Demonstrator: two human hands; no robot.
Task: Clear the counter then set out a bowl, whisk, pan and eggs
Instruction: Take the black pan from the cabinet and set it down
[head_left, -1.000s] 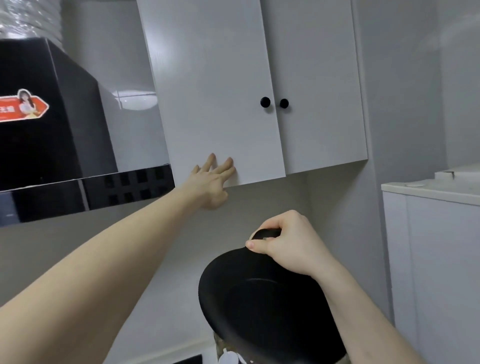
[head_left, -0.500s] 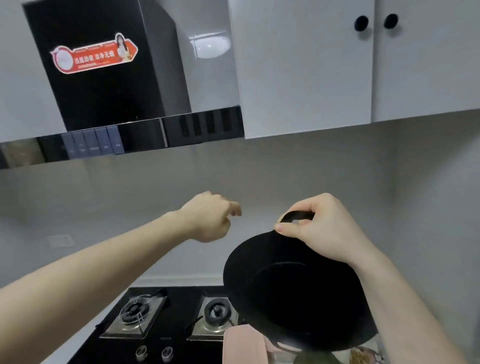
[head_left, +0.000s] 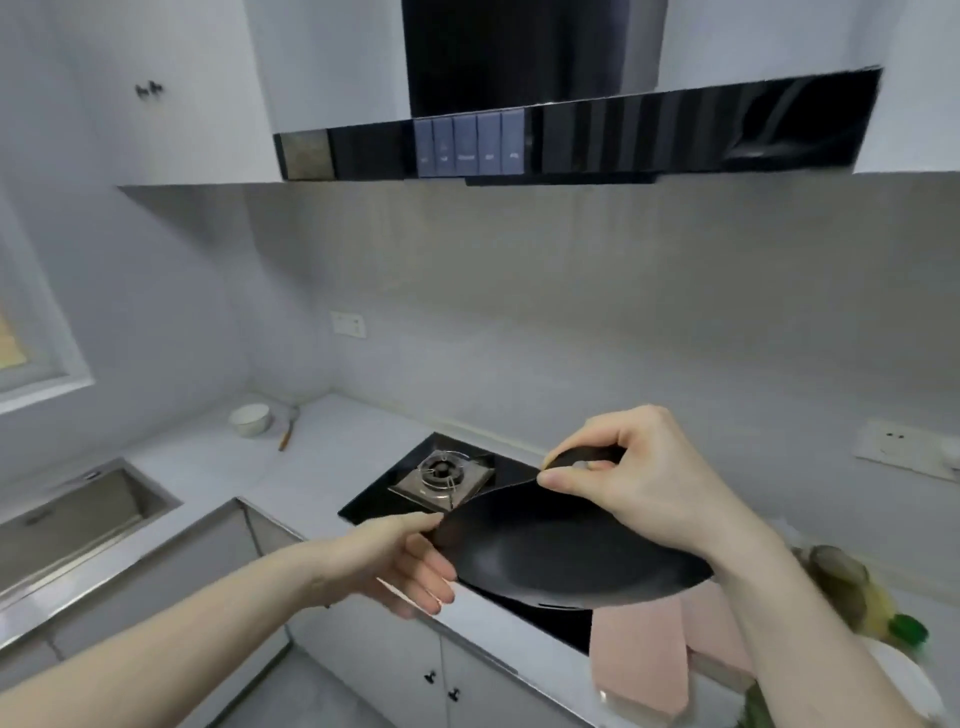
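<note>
A black pan (head_left: 561, 551) hangs in the air above the right half of the black gas hob (head_left: 395, 499). My right hand (head_left: 639, 483) grips its small loop handle at the far rim. My left hand (head_left: 405, 561) holds the near left rim, thumb on top and fingers underneath. A white bowl (head_left: 250, 419) stands on the counter in the far left corner, with a wooden-handled whisk (head_left: 289, 429) lying just to its right. No eggs are in view.
A steel sink (head_left: 78, 514) is set in the counter (head_left: 291, 467) on the left. One burner (head_left: 440, 474) shows left of the pan. A pink cloth (head_left: 644, 654) hangs over the counter's front edge. Blurred bottles (head_left: 872, 603) stand at the right. The range hood (head_left: 571, 135) hangs overhead.
The view has swung down and left from the wall cupboards to the counter. My left hand has dropped from near the cupboard and taken the pan's rim. The pan is lower, over the hob.
</note>
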